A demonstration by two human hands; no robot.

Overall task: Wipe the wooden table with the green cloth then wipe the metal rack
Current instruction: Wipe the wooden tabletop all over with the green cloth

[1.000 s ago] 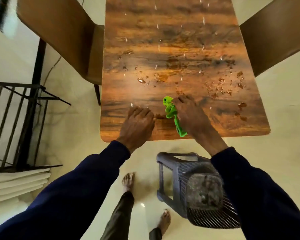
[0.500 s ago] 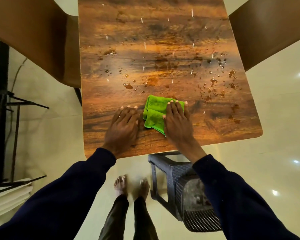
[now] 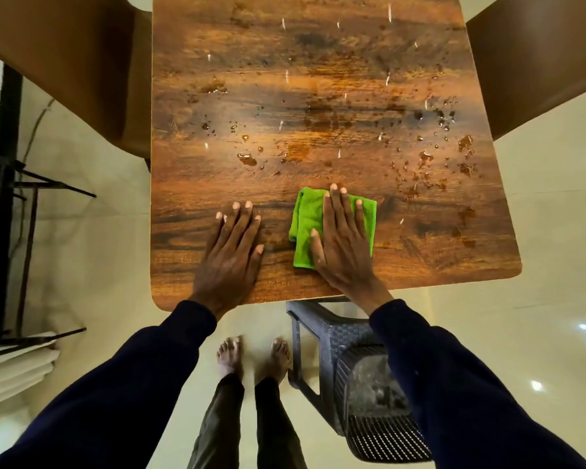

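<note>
The wooden table (image 3: 318, 79) fills the upper middle of the head view, with water drops scattered over its middle and right side. The green cloth (image 3: 305, 218), folded, lies flat near the table's near edge. My right hand (image 3: 342, 242) presses flat on top of it, fingers spread. My left hand (image 3: 232, 252) rests palm down on the bare wood just left of the cloth, not touching it. The black metal rack (image 3: 7, 184) stands on the floor at the far left, partly cut off by the frame.
Two brown chairs flank the table, one at the upper left (image 3: 65, 62) and one at the upper right (image 3: 538, 62). A dark plastic stool (image 3: 359, 377) stands under the near edge by my right arm. White folded sheets (image 3: 14, 367) lie under the rack. My bare feet (image 3: 251, 357) are on the pale floor.
The cloth went from bunched in my right fingers to spread flat under my right palm. Both hands have flattened on the table, and the view has shifted closer.
</note>
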